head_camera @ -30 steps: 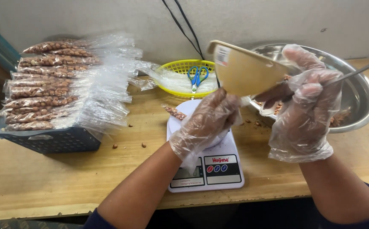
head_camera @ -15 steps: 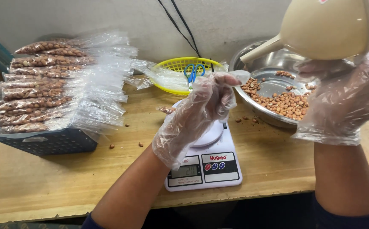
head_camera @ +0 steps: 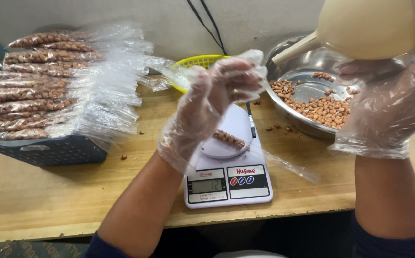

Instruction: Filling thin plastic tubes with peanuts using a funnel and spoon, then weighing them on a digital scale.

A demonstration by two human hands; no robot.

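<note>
Right hand (head_camera: 384, 100), gloved, upper right of frame: closed around a beige funnel (head_camera: 365, 28), spout pointing left. Left hand (head_camera: 212, 100), gloved, centre: fingers curled, pinching the mouth of a narrow clear bag (head_camera: 284, 162) lying across a white digital scale (head_camera: 226, 177). Steel bowl (head_camera: 288, 102) of peanuts just right of the scale. Blue crate (head_camera: 50, 150) of filled bags, left. All on the wooden bench (head_camera: 50, 200).

**Packed peanuts stacked beside a workbench**

Slim clear bags of peanuts (head_camera: 40, 91) lie piled on a dark blue crate (head_camera: 50, 150) at the wooden table's (head_camera: 50, 200) left. A yellow basket (head_camera: 198, 62) sits by the wall, under black cables (head_camera: 207, 21).
</note>
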